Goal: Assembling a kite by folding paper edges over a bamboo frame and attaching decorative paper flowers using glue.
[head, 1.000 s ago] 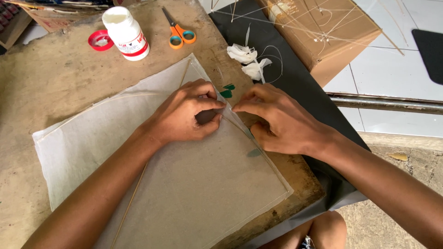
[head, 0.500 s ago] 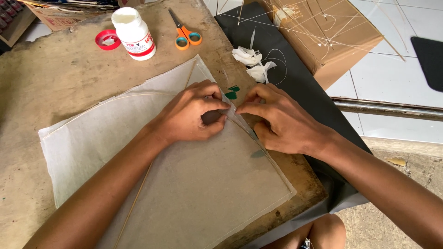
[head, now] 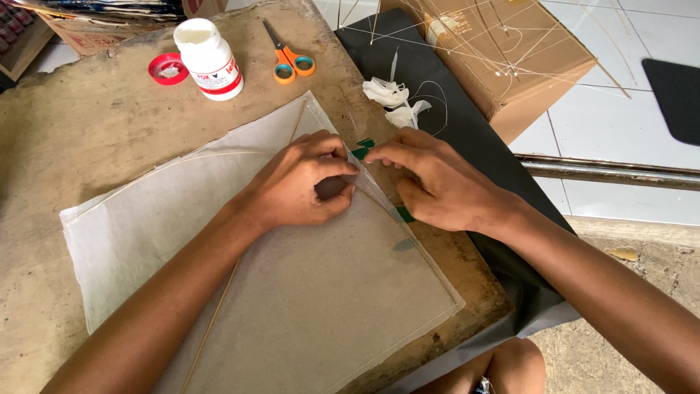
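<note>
A sheet of thin pale paper [head: 292, 292] lies flat on the worn wooden table [head: 87, 146], its right corner close to the table's edge, so the whole sheet is supported while its margin is worked. Thin bamboo sticks [head: 219, 321] run beneath or along the paper, one arching near the top edge and one running lengthwise, and appear to serve as a frame. The left hand [head: 302, 186] rests knuckles-up on the paper's right edge, fingers curled narrow and pinching the folded margin against the stick there, which seems to keep the fold from springing open. The right hand [head: 430, 179] lies just beside it, fingertips pressed flat on the same edge, thumb tucked under; it holds the paper down rather than carrying a tool. Small green scraps [head: 364, 146] lie touching the edge between the two hands. A white glue bottle [head: 210, 58] stands open at the far side with its red cap [head: 168, 68] just beside it, both near enough to reach. Orange-handled scissors [head: 288, 58] lie shut nearby. White paper offcuts [head: 394, 102] rest on a black sheet [head: 467, 138] draped off the table's right side, beside a cardboard box [head: 503, 51] crossed with thin sticks and thread.
</note>
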